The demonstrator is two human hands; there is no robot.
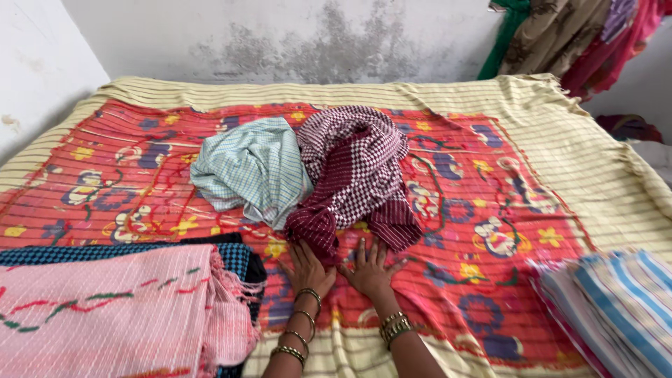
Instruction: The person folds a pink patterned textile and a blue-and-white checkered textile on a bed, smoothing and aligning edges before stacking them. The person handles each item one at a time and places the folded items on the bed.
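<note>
Both hands lie flat on the bedspread (532,140), palms down, fingers spread, grasping nothing. The left hand (306,269) and right hand (369,269) sit side by side, fingertips touching the near edge of the crumpled maroon checked cloth (353,175) just ahead of them. Judged step: taking hold of that cloth; it remains bunched and needs gripping at its edge. A light green checked cloth (252,168) overlaps it ahead and left. A folded pink cloth (105,308) lies left, a striped stack (616,308) well right.

Maroon-and-white checked cloth (353,175), crumpled in a heap, mid-bedspread, touching a pale green checked cloth (253,168)
</note>
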